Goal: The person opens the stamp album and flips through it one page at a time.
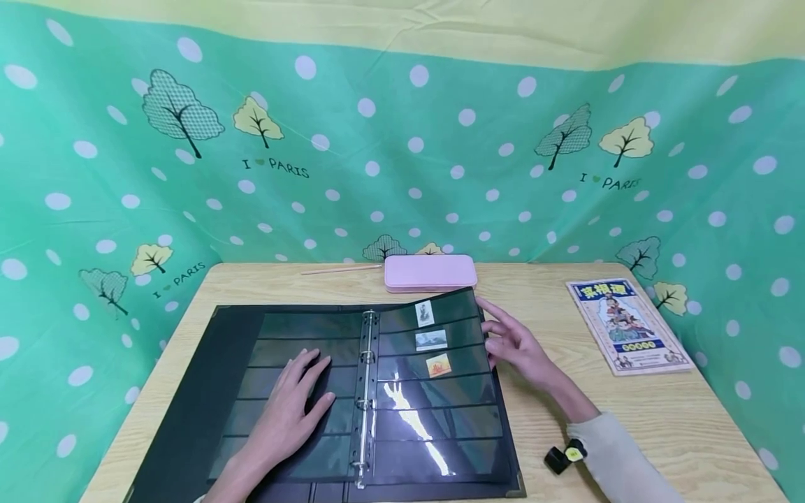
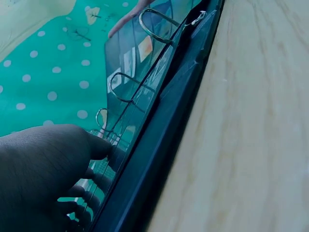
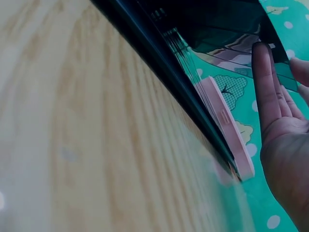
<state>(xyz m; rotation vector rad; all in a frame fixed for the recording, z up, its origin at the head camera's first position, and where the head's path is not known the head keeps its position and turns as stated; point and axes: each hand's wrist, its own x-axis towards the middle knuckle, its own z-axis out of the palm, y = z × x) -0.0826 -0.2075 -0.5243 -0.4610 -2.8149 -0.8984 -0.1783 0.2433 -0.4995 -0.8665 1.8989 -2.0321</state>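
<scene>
A black ring-bound stamp album [image 1: 189, 391] lies spread on the table, its dark pocket pages on both sides of the metal rings [image 1: 367, 357]. My left hand [image 1: 291, 409] rests on the left page [image 1: 339, 384], fingers spread. At the far right, my right hand [image 1: 516, 349] pinches the outer edge of the right page [image 1: 465, 391], thumb on one face and fingers on the other in the right wrist view. That page's edge is lifted off the album. Three stamps sit in its upper pockets: a grey portrait one [image 1: 424, 314], a bluish one [image 1: 430, 340] and an orange one [image 1: 438, 365].
Behind the album stands a pink pencil case [image 1: 430, 272], with a thin pencil-like stick [image 1: 339, 269] to its left. A colourful booklet [image 1: 629, 327] lies at the right of the wooden table [image 1: 704, 433]. A green dotted cloth [image 1: 402, 175] hangs around the table.
</scene>
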